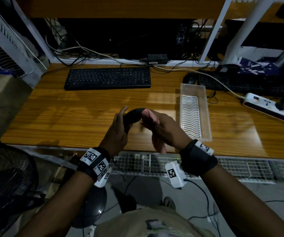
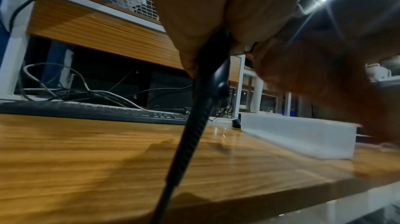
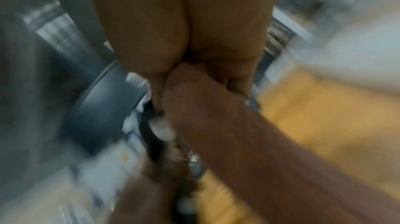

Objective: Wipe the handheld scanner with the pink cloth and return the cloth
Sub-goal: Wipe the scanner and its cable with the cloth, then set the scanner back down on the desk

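Above the wooden desk (image 1: pixel 69 117), near its front edge, my left hand (image 1: pixel 120 124) grips the black handheld scanner (image 1: pixel 132 115). The scanner's handle (image 2: pixel 216 77) and ribbed cable (image 2: pixel 186 142) hang below my left palm in the left wrist view. My right hand (image 1: pixel 165 127) holds the bunched pink cloth (image 1: pixel 150 117) against the scanner's right end. A loose tail of the cloth (image 1: pixel 158 144) hangs under that hand. The right wrist view is badly blurred, showing my palm (image 3: pixel 184 22) and the cloth (image 3: pixel 238 142) trailing from it.
A clear plastic tray (image 1: pixel 206 117) with a white ribbed insert lies just right of my hands. A black keyboard (image 1: pixel 107 78) sits behind them, a second keyboard (image 1: pixel 240 82) and a power strip (image 1: pixel 271 106) at the right. A fan (image 1: pixel 4 177) stands below left.
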Motion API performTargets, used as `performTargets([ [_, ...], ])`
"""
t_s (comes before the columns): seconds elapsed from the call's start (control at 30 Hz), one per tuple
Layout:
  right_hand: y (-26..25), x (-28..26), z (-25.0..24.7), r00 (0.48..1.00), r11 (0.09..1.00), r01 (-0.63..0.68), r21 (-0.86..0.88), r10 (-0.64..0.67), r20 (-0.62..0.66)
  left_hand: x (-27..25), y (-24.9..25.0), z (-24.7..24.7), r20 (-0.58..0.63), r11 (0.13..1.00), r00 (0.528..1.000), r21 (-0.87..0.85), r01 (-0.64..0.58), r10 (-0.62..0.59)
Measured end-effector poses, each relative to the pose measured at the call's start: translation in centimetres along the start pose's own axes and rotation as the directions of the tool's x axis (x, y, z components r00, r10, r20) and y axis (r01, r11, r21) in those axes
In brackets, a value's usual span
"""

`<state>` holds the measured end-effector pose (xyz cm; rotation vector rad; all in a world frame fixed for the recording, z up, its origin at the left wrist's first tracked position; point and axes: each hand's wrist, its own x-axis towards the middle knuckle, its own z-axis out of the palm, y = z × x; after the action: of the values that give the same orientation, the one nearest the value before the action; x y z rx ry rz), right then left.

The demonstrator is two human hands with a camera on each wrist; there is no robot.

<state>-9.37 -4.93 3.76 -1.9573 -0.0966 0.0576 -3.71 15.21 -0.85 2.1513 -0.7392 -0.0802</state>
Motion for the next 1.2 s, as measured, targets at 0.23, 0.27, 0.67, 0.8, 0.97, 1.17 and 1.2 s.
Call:
performTargets([
  [0.23,-0.4,0.1,-1.2,0.978,0.918,-0.185,0.350,0.208,-0.029,1.7,-0.2,0.4,0.026,0.947,0.961,0.184,0.265,-0.274],
  [0.27,-0.1,0.0,-1.3,0.967,0.894,-0.188,0.407,0.241,-0.081,2.3,-0.8,0.1,0.000,0.913,0.934,0.211,0.348,-0.357],
  [0.67,1.5,0.2,-2.8,0.866,0.880,-0.285,0.379,0.406,-0.291,10.1,-9.3,-4.0,-0.269,0.632,0.626,0.076,0.772,-0.732],
  [0.8,0.4,1.0,-2.9,0.841,0.852,-0.266,0.451,0.434,-0.323,11.1,-9.9,-4.1,-0.285,0.592,0.579,0.050,0.805,-0.764],
  [0.97,-1.0,1.4,-3.3,0.875,0.863,-0.179,0.472,0.359,-0.324,10.7,-9.6,-3.0,-0.217,0.603,0.609,0.102,0.792,-0.763],
  [1.17,-1.6,1.3,-3.3,0.935,0.865,-0.093,0.493,0.246,-0.257,9.3,-8.7,-2.5,-0.159,0.624,0.656,0.213,0.752,-0.738],
  [1.2,-1.7,1.3,-3.3,0.937,0.869,-0.090,0.487,0.239,-0.254,9.1,-8.1,-2.5,-0.180,0.633,0.674,0.238,0.736,-0.716],
])
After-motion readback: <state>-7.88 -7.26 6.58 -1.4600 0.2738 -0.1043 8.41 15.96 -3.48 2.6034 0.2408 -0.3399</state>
